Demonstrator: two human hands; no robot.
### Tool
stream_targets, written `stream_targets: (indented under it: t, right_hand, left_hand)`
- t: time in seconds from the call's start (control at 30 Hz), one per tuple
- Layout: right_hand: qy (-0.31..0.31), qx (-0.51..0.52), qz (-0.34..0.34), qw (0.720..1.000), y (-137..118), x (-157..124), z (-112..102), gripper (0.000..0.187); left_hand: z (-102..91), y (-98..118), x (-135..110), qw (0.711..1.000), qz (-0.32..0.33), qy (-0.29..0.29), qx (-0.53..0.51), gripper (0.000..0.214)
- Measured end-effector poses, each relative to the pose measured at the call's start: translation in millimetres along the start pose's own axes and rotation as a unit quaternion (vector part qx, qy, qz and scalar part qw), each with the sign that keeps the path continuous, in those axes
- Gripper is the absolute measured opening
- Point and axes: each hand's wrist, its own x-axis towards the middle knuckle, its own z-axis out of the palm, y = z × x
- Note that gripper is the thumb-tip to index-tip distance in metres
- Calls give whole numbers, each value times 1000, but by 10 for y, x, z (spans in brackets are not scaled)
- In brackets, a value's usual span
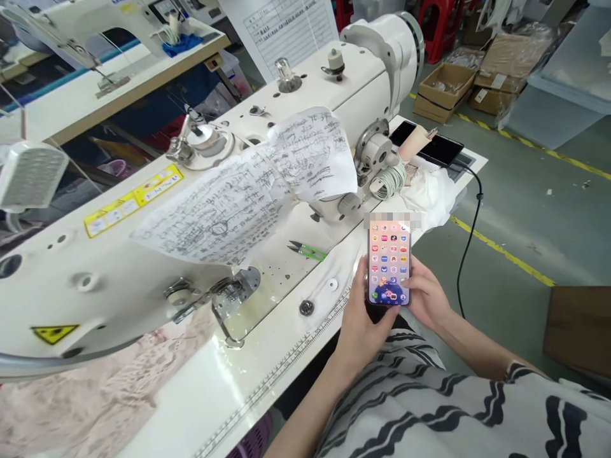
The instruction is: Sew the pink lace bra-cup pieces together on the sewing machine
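Observation:
A lit smartphone [389,264] with rows of app icons is held upright above the front edge of the sewing table. My left hand [363,321] wraps its left side and lower edge, thumb near the bottom. On the other side my right hand [427,291] grips the phone's right edge, with the thumb over the screen; its other fingers are partly hidden. To the left stands a white sewing machine [305,95] with handwritten paper [224,207] on it. Green thread snips [308,250], a dark round bobbin-like part [306,308] and a small white disc [333,284] lie nearby.
Pinkish lace fabric [109,388] lies under the machine head. A ruler strip [296,350] runs along the table edge. A thread cone [414,143], a dark tablet [427,145] and its hanging cable [470,242] are at the right end. Boxes [443,89] stand on the floor.

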Motion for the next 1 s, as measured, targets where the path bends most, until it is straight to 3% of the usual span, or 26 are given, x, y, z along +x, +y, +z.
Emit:
stream_targets:
  t: [0.43,0.7,1.0]
  right_hand:
    - [-6,-1,-12,1000,11,-41,38,48]
    - [1,-15,-26,1000,21,-41,35,35]
    - [12,-5,-16,1000,59,-25,20,35]
  left_hand:
    - [-15,12,-41,1000,5,5,3,86]
    - [-54,-26,-62,999,21,-19,24,93]
    - [-62,-54,-96,999,-9,-30,12,95]
